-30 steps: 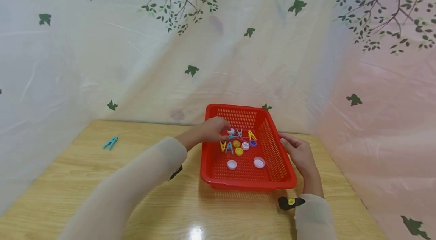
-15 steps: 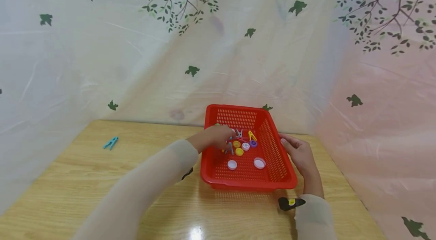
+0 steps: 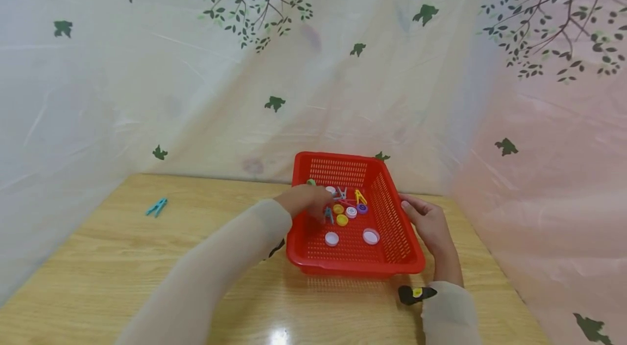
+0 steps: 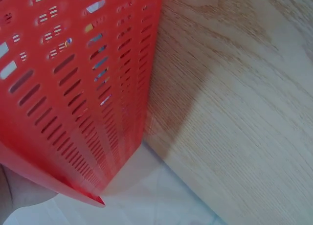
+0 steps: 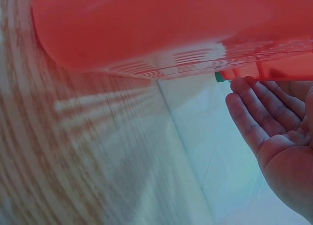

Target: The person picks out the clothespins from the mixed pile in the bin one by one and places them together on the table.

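A red plastic basket (image 3: 355,268) stands on the table, holding several clothespins and bottle caps. My left hand (image 3: 309,201) reaches over its left side and down among them. The fingers point downward beside a blue clothespin (image 3: 329,215); the fingertips are partly hidden, so a grip on it cannot be made out. My right hand (image 3: 431,225) holds the basket's right rim, with the thumb near the top and the fingers (image 5: 266,107) under the edge. Near the left hand lie a yellow clothespin (image 3: 360,197), yellow caps (image 3: 342,220) and a white cap (image 3: 331,239).
A lone turquoise clothespin (image 3: 157,207) lies on the wooden table (image 3: 220,192) far to the left. A pink-rimmed cap (image 3: 370,236) and a purple cap (image 3: 362,208) are in the basket. A leaf-patterned sheet (image 3: 220,89) hangs behind the table.
My left hand has moved right and lower into the basket, now covering the yellow clothespin on the left. The blue clothespin beside it has turned slightly. My right hand stays at the rim.
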Motion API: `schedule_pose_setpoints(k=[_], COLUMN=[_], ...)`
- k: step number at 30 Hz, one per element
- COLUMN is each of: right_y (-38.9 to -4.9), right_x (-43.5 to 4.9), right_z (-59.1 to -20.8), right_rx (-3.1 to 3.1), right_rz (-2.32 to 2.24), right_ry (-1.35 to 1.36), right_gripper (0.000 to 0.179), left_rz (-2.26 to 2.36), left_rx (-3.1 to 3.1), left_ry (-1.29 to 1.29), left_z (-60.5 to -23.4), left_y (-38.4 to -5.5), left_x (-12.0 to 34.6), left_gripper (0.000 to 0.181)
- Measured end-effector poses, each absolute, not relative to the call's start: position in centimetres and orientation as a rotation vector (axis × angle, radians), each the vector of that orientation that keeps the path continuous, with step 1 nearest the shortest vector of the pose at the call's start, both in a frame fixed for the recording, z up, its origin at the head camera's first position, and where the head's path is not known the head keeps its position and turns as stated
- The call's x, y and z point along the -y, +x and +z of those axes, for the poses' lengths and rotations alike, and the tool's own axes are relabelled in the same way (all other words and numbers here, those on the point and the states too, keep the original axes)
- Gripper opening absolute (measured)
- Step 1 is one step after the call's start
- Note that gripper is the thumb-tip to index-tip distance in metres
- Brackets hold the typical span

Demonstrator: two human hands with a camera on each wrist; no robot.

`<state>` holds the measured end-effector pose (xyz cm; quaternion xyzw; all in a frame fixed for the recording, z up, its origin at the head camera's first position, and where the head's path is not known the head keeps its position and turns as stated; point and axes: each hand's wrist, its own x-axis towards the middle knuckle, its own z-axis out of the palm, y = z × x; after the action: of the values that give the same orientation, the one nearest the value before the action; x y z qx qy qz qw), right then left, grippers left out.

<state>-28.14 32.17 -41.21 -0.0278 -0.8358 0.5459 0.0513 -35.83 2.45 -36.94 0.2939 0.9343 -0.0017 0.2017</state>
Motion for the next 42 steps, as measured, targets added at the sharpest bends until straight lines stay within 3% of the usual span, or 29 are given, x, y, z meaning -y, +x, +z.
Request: schedule_pose_setpoints(k=[10,21,33,42], right_y=[-28.1,-28.1,-28.4,-28.5], right_x=[-32.2,-32.1,-32.4,-32.5], right_z=[-41.1,-41.2,-41.7,-41.6], right_rx=[2.539,2.535,2.535,2.535], right_rz=[1.653,1.660,1.670,1.672], right_ry=[-0.074,-0.069,-0.091,-0.095], right_gripper=[0.051,0.051,0.053,0.053], left_rz=[0.067,0.132,0.263,0.129], left_rx=[-2.591,-2.460,-2.481,-2.411], left_ry=[0.828,1.086,1.085,1.169], left_z=[-36.9,-37.6,-38.1,-38.1], left_y=[-34.9,-34.5,-34.1,-33.7], left_x=[-2.4,-3.3,-3.7,-4.1], left_gripper=[0.051,0.048,0.044,0.028])
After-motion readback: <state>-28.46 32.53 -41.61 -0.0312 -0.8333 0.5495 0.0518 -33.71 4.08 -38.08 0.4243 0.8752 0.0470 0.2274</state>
